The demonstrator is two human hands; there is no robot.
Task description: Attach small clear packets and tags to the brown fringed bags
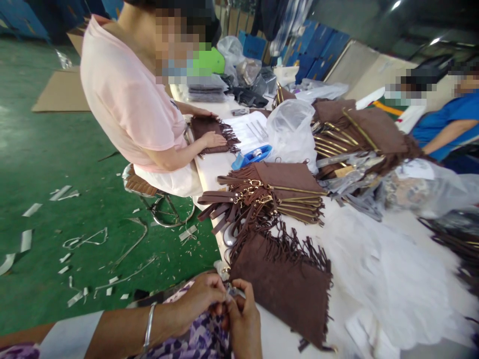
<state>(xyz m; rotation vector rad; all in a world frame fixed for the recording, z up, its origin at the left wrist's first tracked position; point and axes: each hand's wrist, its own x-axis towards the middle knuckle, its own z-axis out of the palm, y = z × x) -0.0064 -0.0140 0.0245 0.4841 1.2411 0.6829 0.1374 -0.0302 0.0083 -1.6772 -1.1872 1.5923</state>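
In the head view, at the bottom centre of the frame, a small metal fitting (229,293) is pinched between the closed fingertips of the left hand (200,299) and the right hand (243,319). Just right of them, a brown fringed bag (284,286) is laid on the white table (277,339), with more stacked above.

One head-worn view looks down, tilted, across the worktable (374,279).

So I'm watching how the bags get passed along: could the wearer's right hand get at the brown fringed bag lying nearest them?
Probably yes: the right hand sits just beside the brown fringed bag, with nothing between them.
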